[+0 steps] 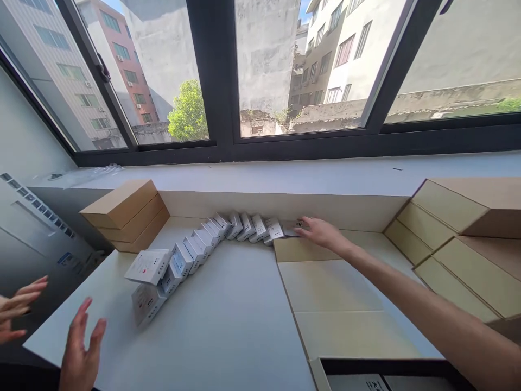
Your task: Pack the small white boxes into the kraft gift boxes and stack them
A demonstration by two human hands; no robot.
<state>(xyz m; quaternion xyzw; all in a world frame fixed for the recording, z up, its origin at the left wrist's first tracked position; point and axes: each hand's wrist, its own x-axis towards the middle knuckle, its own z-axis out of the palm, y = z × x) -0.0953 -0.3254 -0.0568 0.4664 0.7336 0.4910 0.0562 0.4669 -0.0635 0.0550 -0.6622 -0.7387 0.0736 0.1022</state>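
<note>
Small white printed boxes (203, 239) stand leaning on one another in a curved row across the white tabletop (228, 315). At its near left end, one white box (148, 266) lies tilted on top of another. My right hand (321, 233) reaches to the far right end of the row. Its fingers are stretched out over a low-lying white box (291, 227), whose right part they hide. Whether they grip it is not visible. My left hand (83, 347) is raised over the left table edge, fingers spread and holding nothing, apart from the boxes.
Another person's hand (20, 309) is at the far left edge. Brown cartons (126, 217) are stacked at the back left, more cartons (459, 244) at the right. Carton flaps (337, 288) and an open box (358, 366) lie at front right. A windowsill (264, 176) runs behind.
</note>
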